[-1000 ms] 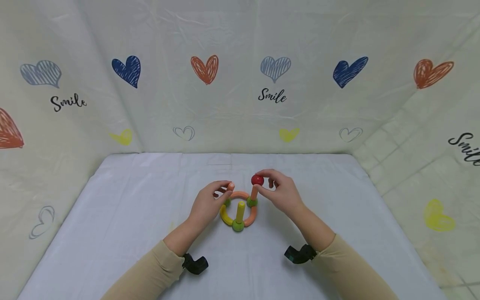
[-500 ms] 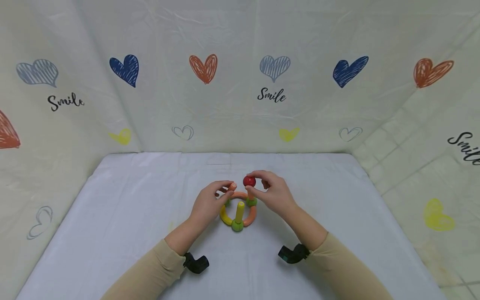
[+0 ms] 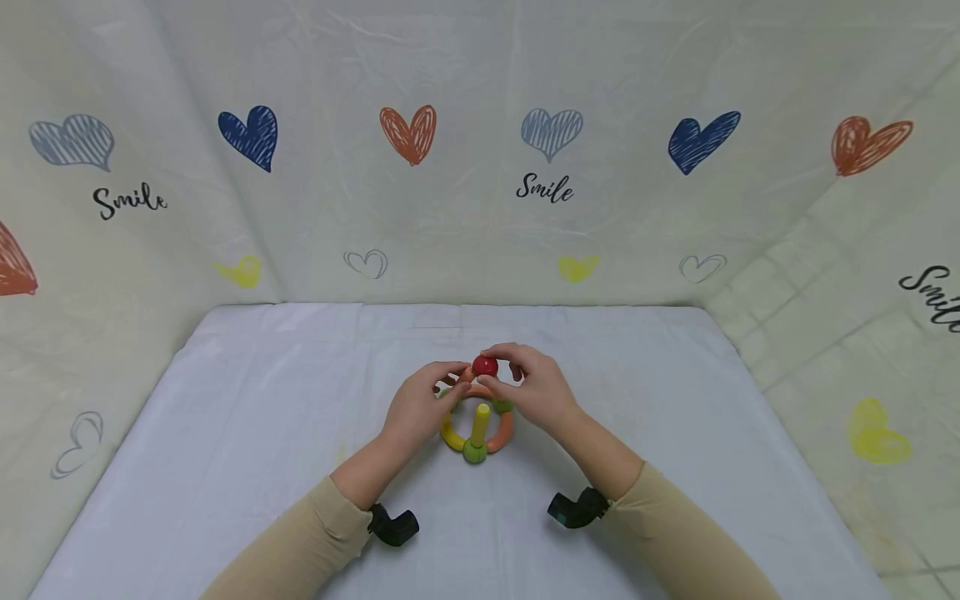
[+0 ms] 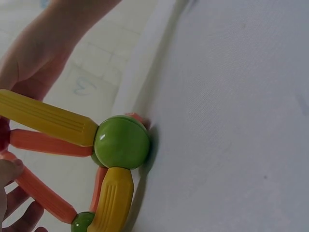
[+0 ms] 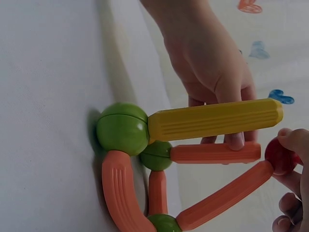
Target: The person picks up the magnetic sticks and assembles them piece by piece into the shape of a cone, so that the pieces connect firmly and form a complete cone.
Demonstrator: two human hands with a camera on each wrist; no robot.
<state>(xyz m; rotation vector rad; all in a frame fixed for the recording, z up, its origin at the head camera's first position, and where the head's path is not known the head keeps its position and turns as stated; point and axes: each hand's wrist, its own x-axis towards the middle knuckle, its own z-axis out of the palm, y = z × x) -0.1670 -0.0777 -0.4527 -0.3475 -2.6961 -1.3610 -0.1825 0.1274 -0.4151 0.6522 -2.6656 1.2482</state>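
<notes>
On the table lies a toy ring of green balls (image 3: 475, 451) joined by curved orange rods (image 5: 120, 186) and curved yellow rods (image 4: 114, 200). A straight yellow rod (image 3: 481, 425) stands on the near ball. My left hand (image 3: 416, 404) pinches an upright orange rod (image 5: 212, 153) on the far left ball. Between thumb and fingers, my right hand (image 3: 543, 392) holds a red ball (image 3: 485, 366). That ball sits on the end of a second orange rod (image 5: 227, 195), tilted leftward from the right green ball. The red ball is beside the left rod's tip; contact is unclear.
A white cloth covers the table (image 3: 262, 433). Behind it hangs a pale sheet (image 3: 465, 225) printed with hearts and words. Black wrist cameras (image 3: 395, 527) sit below both hands, close above the cloth.
My right hand has moved left with the red ball, tilting its orange rod toward the left one. My left hand has barely shifted, still pinching its rod.
</notes>
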